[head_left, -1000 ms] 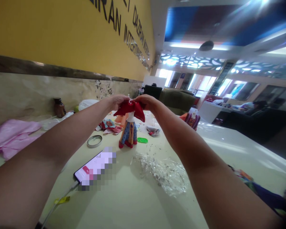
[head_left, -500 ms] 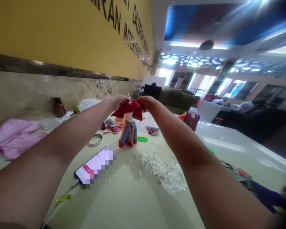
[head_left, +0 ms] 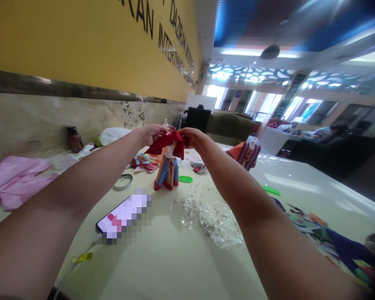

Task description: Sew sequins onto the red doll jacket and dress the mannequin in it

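A small doll point(head_left: 168, 173) in a blue, red and yellow patterned skirt stands upright on the pale table point(head_left: 181, 258). A red cloth point(head_left: 167, 143) is draped over its top. My left hand point(head_left: 153, 132) pinches the cloth's left side with closed fingers. My right hand point(head_left: 192, 137) grips the cloth's right side, fingers also closed. Both arms reach far forward over the table.
A phone point(head_left: 121, 216) on a cable lies near my left forearm, a round lid point(head_left: 123, 182) beyond it. Clear plastic with glitter point(head_left: 212, 218) is spread under my right arm. A green disc point(head_left: 185, 179), fabric scraps point(head_left: 143, 162), a second doll point(head_left: 249, 155), pink cloth point(head_left: 12, 179) and coloured fabric point(head_left: 331, 237) lie around.
My hands have drawn the red cloth closer together over the doll's top, so it hangs narrower. The view has shifted slightly, showing more coloured fabric at the right.
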